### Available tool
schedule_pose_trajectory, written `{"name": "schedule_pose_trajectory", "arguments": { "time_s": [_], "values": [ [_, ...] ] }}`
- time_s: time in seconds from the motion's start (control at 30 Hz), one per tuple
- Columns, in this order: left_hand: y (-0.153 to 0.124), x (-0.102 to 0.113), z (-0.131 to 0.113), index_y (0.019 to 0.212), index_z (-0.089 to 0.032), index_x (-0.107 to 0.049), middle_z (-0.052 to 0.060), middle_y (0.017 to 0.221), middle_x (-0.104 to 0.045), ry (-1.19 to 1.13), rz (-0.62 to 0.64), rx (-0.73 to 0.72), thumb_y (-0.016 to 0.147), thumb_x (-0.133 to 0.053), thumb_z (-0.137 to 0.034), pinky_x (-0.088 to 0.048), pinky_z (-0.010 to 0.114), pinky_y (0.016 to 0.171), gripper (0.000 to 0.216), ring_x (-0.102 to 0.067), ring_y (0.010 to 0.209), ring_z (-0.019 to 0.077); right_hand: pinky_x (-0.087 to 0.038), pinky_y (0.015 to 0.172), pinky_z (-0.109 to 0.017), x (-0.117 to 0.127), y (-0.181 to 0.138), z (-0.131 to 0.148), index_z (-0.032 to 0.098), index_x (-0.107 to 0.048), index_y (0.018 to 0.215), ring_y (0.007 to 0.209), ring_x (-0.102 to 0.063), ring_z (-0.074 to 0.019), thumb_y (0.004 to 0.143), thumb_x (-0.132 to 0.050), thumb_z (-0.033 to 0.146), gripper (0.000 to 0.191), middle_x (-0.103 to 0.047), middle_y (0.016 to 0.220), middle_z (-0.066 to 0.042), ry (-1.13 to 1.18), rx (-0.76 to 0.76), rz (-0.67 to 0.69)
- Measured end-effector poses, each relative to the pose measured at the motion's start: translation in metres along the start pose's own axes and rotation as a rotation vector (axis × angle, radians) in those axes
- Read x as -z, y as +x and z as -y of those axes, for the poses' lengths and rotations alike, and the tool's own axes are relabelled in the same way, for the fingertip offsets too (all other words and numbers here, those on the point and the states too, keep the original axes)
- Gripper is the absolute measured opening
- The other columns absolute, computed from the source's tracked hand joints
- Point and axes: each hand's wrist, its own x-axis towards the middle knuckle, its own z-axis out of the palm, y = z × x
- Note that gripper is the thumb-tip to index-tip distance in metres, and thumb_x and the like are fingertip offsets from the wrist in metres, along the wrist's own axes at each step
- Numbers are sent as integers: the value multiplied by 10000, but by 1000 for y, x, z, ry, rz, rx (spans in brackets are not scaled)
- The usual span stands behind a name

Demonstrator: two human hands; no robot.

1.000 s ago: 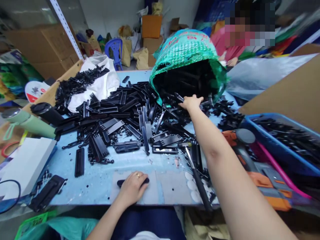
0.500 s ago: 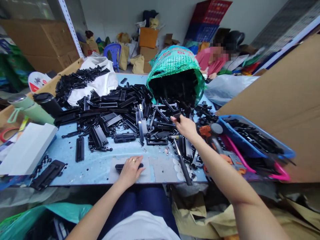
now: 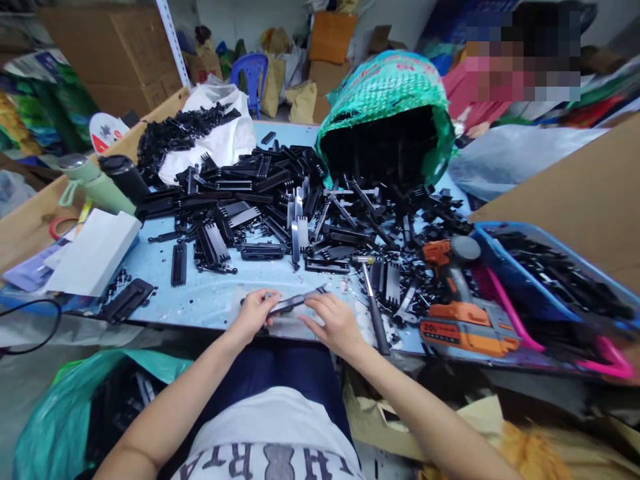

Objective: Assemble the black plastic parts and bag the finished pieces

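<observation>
Just above the near table edge, my left hand (image 3: 257,313) pinches the left end of a long, narrow black plastic part (image 3: 293,303). My right hand (image 3: 337,320) has its fingers closed on the part's other end, with the thumb held a little away. The part is slightly tilted, its right end higher, and fingers cover both ends. Under it lies a pale, flat work pad (image 3: 295,327). A hammer (image 3: 373,307) with a black handle rests to the right of my right hand. Beyond both hands spreads a heap of similar black parts (image 3: 250,193).
An orange cordless drill (image 3: 465,313) lies at right beside a blue basket (image 3: 555,267) of black parts. A green woven sack (image 3: 385,87) spills parts at the back. Left are a green bottle (image 3: 95,183) and white box (image 3: 95,257). Another person (image 3: 480,93) sits across.
My right hand has come back from the heap to my left hand, bringing a black part. My left hand has lifted off the pad and grips the part. The view has shifted.
</observation>
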Motion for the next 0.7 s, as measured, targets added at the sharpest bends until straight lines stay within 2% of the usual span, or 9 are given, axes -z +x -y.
{"name": "schedule_pose_trajectory", "arguments": {
  "time_s": [0.07,0.13,0.2,0.27,0.33,0.5,0.57,0.63,0.7],
  "values": [
    [-1,0,3,962,-135,-599,7,606,-593,172,119,-77,814,-509,-467,-375,212,424,374,-484,425,96,-418,815,-350,6,-8,-5,174,-612,1026,929,-583,-226,876,-468,479,369,-649,988,-123,-222,147,95],
    [2,1,3,1078,-170,-587,64,887,-652,427,155,-299,873,-439,-420,-482,277,635,356,-605,705,155,-417,712,-294,9,-12,-13,176,-594,1023,823,-603,-199,903,-419,466,359,-650,896,-95,-350,162,287],
    [10,7,3,1178,-203,-544,86,1155,-586,744,162,-515,880,-457,-366,-443,351,867,350,-552,1023,213,-387,637,-258,9,-14,-24,176,-584,991,748,-607,-176,917,-387,466,358,-642,833,-71,-428,108,417],
    [21,14,5,1186,-208,-533,86,1192,-561,1037,229,-595,859,-508,-308,-392,386,936,343,-492,1109,239,-360,614,-248,8,-16,-33,181,-574,977,743,-609,-172,905,-404,490,361,-638,839,-64,-468,72,480],
    [30,18,8,1138,-195,-549,79,1099,-595,1217,303,-581,857,-507,-263,-402,367,902,292,-511,1053,232,-340,603,-247,5,-17,-39,183,-569,957,756,-608,-170,899,-407,507,367,-635,847,-59,-475,84,522],
    [31,13,11,1159,-194,-498,83,1100,-573,1311,290,-604,884,-421,-244,-399,350,869,290,-501,1053,227,-312,585,-255,-7,-14,-37,175,-561,930,781,-599,-169,923,-336,505,400,-627,861,-60,-507,111,479],
    [28,11,11,1148,-205,-491,86,1095,-570,1288,272,-614,864,-466,-367,-394,375,869,328,-504,1051,249,-301,574,-260,-10,-12,-33,182,-558,928,765,-591,-166,923,-332,509,397,-621,859,-52,-539,114,441],
    [26,12,11,1126,-206,-491,93,1060,-575,1247,247,-618,759,-566,-545,-396,392,860,505,-528,1006,272,-293,578,-264,-11,-12,-28,189,-558,922,768,-581,-171,926,-315,511,404,-615,859,-52,-592,116,393],
    [25,14,13,1112,-199,-489,100,1026,-582,1198,212,-623,652,-626,-632,-407,393,841,646,-556,950,281,-290,595,-270,-9,-12,-21,191,-558,938,781,-568,-176,936,-295,496,402,-609,861,-61,-649,121,342]
  ]
}}
